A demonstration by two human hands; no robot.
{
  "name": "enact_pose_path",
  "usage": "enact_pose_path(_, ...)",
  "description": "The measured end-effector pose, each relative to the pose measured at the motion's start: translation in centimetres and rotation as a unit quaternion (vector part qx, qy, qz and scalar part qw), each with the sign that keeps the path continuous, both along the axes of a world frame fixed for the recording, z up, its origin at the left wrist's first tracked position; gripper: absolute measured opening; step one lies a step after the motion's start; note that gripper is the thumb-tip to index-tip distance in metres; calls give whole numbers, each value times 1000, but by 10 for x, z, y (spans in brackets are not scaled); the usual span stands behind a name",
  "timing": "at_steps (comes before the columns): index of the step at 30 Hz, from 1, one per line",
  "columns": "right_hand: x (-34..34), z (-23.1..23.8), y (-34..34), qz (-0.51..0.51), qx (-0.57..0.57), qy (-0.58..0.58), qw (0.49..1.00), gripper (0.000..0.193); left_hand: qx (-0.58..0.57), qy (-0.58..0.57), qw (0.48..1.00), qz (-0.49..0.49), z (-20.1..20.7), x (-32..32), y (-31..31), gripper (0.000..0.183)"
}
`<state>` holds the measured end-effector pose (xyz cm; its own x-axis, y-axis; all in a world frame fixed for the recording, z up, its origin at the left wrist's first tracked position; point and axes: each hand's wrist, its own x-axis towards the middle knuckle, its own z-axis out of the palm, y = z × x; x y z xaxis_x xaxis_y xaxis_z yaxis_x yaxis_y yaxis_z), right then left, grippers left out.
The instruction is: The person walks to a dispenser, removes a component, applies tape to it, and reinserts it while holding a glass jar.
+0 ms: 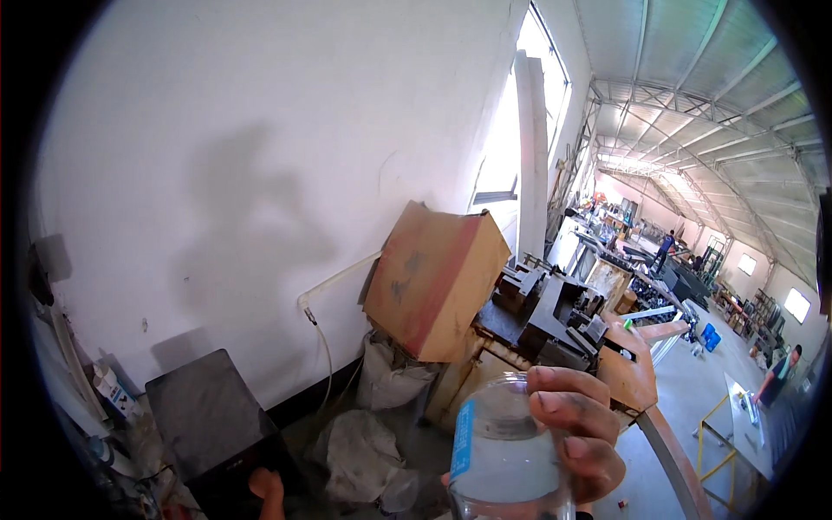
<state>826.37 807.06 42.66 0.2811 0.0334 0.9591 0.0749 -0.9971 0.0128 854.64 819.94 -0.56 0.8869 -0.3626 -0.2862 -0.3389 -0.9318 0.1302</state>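
Observation:
Close in front of me, my right hand (579,426) is closed round a clear bottle (511,455) with a blue label (464,439). The fingers wrap its right side, and a fingertip shows at its left edge. The bottle's lower part runs out of the picture. At lower left, my left hand (266,484) is at the dark front of a black box-shaped cabinet (208,412). Its fingers are hidden, so what they hold, if anything, does not show.
A cardboard box (433,286) leans above a pale sack (392,373), beside a metal machine (555,316). Another whitish sack (362,455) lies on the floor. A cable (328,355) hangs from the wall (217,130). People (777,379) stand farther off in the workshop.

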Motion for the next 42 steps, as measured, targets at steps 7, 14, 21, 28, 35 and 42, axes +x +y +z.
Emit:
enact_pose_path(7,15,-27,-8,78,119,-10,990,54,-70,-88,985,130,-92,34,8,29)
enact_pose_path(14,5,-46,-13,195,245,72,947,71,-78,-56,989,113,-94,35,-10,28)
enact_pose_path(21,-5,-118,-27,146,349,73,923,83,-106,-173,976,76,-104,29,-3,33)
enact_pose_path(28,-20,-156,-17,42,494,58,866,78,-90,-149,981,81,-99,30,-5,32)
enact_pose_path(35,-43,-197,-18,-64,532,58,842,76,-93,-155,980,86,-95,28,-8,31)
enact_pose_path(42,-49,-204,-17,-43,567,30,822,75,-108,-163,977,82,-83,25,-9,32)
